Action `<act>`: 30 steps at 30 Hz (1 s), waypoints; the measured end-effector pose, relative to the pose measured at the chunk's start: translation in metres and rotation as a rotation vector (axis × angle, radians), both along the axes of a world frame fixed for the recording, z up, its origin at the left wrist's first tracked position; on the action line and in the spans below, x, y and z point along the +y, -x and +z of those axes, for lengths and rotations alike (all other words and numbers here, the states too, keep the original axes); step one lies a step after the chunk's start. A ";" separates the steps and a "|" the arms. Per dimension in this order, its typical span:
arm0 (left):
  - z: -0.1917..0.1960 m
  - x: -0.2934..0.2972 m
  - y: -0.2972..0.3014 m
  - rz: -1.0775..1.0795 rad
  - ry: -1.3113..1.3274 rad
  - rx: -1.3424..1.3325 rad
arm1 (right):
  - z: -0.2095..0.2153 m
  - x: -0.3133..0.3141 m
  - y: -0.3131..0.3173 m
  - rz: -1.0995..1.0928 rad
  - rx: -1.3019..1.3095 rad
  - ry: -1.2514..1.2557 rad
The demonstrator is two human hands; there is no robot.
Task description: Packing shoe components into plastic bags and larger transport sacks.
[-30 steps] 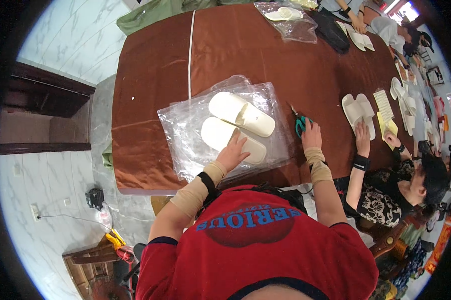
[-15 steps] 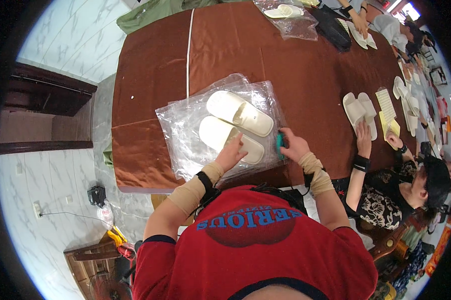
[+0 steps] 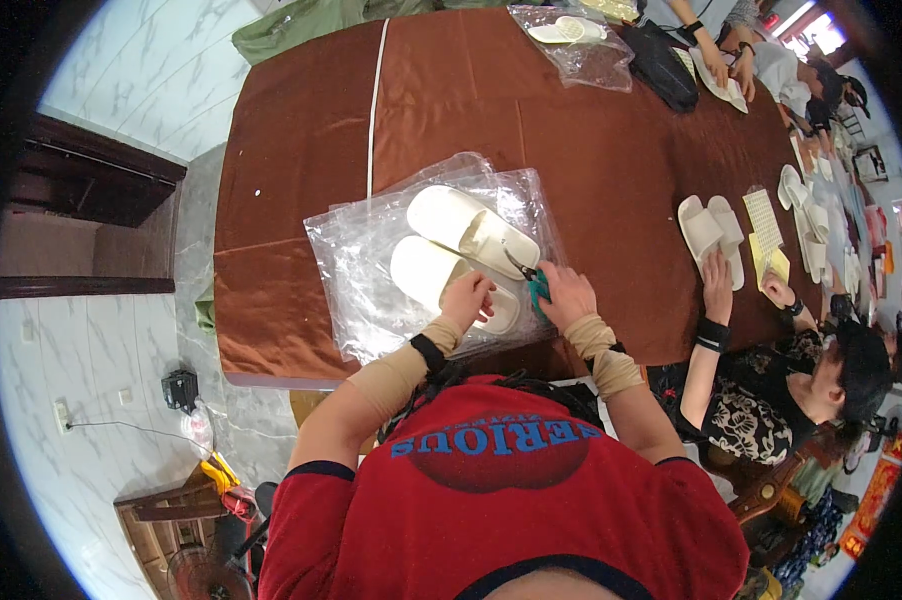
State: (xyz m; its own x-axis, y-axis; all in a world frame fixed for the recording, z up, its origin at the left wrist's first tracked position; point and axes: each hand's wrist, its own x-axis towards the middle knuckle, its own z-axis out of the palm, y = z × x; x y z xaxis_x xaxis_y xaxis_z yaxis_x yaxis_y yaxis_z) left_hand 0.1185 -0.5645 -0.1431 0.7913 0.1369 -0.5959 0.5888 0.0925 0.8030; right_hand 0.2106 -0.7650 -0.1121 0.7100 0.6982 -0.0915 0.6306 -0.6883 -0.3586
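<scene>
Two cream slide slippers, an upper one [image 3: 451,217] and a lower one [image 3: 423,268], lie side by side on clear plastic bags [image 3: 356,300] in front of me. My right hand [image 3: 567,293] is closed around teal-handled scissors [image 3: 539,284]. Their dark blades are spread and point up-left over the end of the upper slipper. My left hand [image 3: 468,300] is over the lower slipper with its fingers curled in; what they hold, if anything, is hidden.
A brown cloth [image 3: 611,150] covers the table. On the right a co-worker [image 3: 761,390] touches white slippers [image 3: 711,232] and holds a yellow sheet [image 3: 769,258]. At the far side are a bagged slipper [image 3: 571,30], a black bag [image 3: 661,68] and another person's hands [image 3: 743,70].
The scissors have come up and left in my right hand, and their blades now show over the slipper. My left hand's fingers have curled in from a more extended pose.
</scene>
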 end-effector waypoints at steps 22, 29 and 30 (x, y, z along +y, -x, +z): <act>0.113 0.050 0.069 -0.014 0.185 -0.418 | -0.007 -0.017 -0.046 -0.154 -0.158 -0.042; 0.158 0.117 0.240 0.848 0.186 -0.663 | -0.022 -0.057 -0.076 -0.225 -0.146 0.073; 0.149 0.121 0.269 0.977 0.097 -0.660 | -0.027 -0.056 -0.080 -0.210 -0.269 0.048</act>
State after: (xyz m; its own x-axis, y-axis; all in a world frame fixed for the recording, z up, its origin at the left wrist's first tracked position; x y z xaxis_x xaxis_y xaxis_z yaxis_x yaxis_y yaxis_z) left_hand -0.1507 -0.4435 0.0054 0.5349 0.8310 -0.1528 -0.2913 0.3511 0.8899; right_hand 0.2902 -0.8211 -0.1390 0.8411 0.5334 0.0897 0.5407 -0.8253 -0.1629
